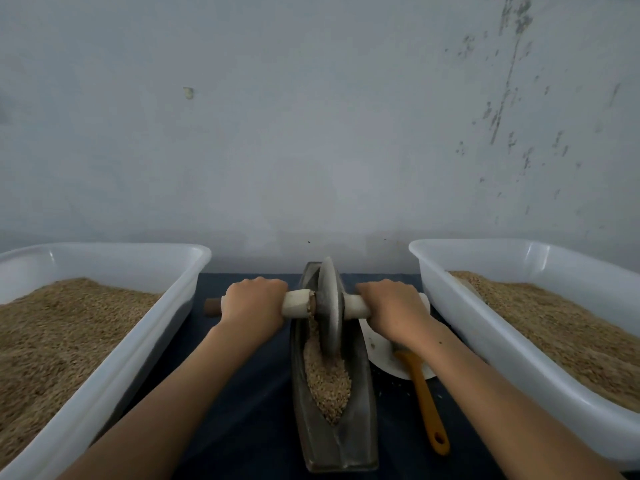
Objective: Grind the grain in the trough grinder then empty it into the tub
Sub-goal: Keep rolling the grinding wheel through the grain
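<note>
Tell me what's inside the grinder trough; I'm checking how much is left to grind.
The trough holds a bed of tan grain, with the wheel standing in it. The grain under and behind the wheel is hidden.

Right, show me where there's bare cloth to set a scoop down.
Bare dark cloth lies between the left tub and the trough grinder. Right of the trough is crowded: a white plate and orange-handled brush fill the gap before the right tub.

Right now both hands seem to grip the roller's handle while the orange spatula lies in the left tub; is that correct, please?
Not quite: in the head view the orange spatula rests on the white plate right of the trough. The left hand and right hand do grip the roller's handle.
</note>
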The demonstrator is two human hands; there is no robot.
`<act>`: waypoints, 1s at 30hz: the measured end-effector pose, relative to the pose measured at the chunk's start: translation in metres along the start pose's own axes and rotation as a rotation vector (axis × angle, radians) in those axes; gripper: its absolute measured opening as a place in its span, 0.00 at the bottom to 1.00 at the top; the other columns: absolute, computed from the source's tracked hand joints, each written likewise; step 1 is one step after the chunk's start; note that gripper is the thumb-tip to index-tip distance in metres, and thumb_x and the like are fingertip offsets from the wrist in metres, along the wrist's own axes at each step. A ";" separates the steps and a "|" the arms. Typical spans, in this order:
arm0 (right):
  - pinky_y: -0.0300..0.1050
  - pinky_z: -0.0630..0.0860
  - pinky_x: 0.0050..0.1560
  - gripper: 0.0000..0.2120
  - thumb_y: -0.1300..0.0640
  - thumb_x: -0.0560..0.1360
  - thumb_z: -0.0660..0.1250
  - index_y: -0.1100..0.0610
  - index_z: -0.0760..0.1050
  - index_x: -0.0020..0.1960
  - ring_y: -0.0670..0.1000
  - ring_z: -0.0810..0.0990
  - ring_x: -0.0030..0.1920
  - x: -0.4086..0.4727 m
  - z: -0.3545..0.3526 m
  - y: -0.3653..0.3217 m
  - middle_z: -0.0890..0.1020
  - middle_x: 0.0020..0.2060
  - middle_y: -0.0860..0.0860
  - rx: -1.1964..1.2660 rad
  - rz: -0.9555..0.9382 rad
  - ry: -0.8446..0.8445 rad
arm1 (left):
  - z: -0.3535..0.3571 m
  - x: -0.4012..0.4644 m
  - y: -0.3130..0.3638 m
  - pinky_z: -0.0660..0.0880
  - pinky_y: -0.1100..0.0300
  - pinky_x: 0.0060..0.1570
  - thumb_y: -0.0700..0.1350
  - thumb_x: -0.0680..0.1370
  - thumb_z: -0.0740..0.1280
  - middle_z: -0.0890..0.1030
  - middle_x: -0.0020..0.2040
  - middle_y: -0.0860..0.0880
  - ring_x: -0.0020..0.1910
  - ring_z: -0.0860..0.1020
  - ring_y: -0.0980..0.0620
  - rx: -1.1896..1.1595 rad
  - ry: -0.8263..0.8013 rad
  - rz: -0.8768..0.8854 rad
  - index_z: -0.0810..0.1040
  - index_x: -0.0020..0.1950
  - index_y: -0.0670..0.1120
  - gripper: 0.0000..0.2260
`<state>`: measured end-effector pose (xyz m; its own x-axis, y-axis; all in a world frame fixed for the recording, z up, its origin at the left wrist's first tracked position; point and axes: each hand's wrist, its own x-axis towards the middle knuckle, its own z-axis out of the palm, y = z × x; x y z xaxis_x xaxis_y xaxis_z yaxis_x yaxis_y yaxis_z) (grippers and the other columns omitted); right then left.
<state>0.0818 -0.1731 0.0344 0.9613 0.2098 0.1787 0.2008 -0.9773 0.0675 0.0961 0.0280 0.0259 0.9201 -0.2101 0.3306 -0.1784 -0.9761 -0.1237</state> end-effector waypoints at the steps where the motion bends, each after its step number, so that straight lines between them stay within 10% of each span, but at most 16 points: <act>1: 0.45 0.68 0.45 0.11 0.62 0.75 0.64 0.51 0.73 0.56 0.53 0.78 0.49 0.000 -0.002 0.001 0.80 0.50 0.51 -0.002 -0.010 -0.040 | -0.001 0.001 -0.001 0.68 0.58 0.43 0.48 0.75 0.65 0.79 0.50 0.50 0.49 0.77 0.49 0.014 -0.042 0.002 0.74 0.57 0.50 0.11; 9: 0.39 0.70 0.36 0.14 0.61 0.72 0.70 0.55 0.74 0.56 0.50 0.78 0.43 -0.005 -0.021 0.001 0.79 0.44 0.52 0.007 -0.060 -0.382 | -0.014 0.001 -0.011 0.70 0.63 0.35 0.47 0.70 0.73 0.78 0.38 0.52 0.35 0.77 0.55 -0.167 -0.558 0.034 0.78 0.55 0.46 0.16; 21: 0.46 0.66 0.42 0.10 0.62 0.74 0.62 0.51 0.70 0.53 0.54 0.78 0.48 0.002 0.005 -0.002 0.80 0.48 0.51 -0.060 0.003 0.080 | 0.007 0.000 -0.003 0.66 0.57 0.40 0.48 0.75 0.64 0.78 0.46 0.52 0.46 0.77 0.50 -0.060 0.084 0.003 0.74 0.52 0.52 0.07; 30: 0.39 0.66 0.33 0.14 0.59 0.73 0.69 0.56 0.74 0.57 0.50 0.76 0.41 -0.003 -0.017 0.001 0.76 0.42 0.50 -0.035 -0.061 -0.299 | -0.012 -0.001 -0.006 0.69 0.58 0.42 0.51 0.70 0.72 0.76 0.44 0.51 0.42 0.74 0.51 -0.022 -0.367 0.030 0.75 0.59 0.48 0.19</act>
<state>0.0758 -0.1746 0.0508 0.9616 0.2450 -0.1234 0.2580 -0.9606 0.1036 0.0925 0.0337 0.0380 0.9775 -0.2085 -0.0310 -0.2107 -0.9717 -0.1068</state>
